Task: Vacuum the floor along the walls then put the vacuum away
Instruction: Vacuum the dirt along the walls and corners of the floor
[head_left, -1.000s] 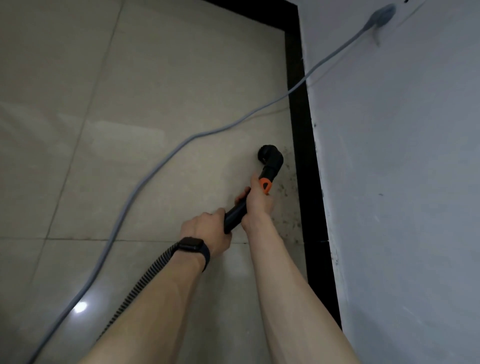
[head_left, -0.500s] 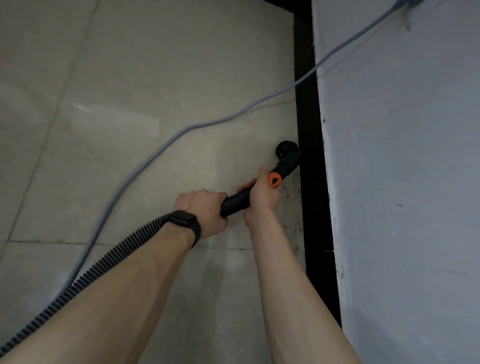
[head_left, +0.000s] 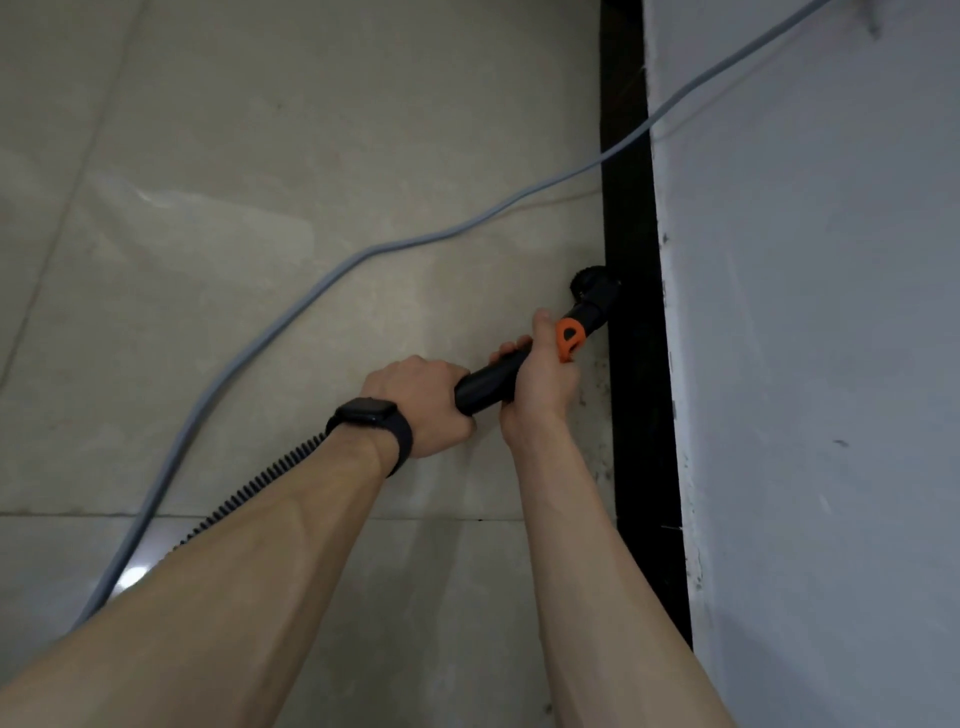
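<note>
Grip: left hand and right hand curl round wand | nozzle merges with dark skirting | hose part-hidden

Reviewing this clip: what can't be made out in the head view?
Head view only:
- Vacuum body: out of frame; black ribbed hose runs behind the left forearm.
- Grey power cable: both ends cut off, by the top edge and the left forearm.
- Round black nozzle: its mouth faces away and merges with the black skirting board; floor contact unclear.
- Left hand: fingers hidden beneath the black wand.
</note>
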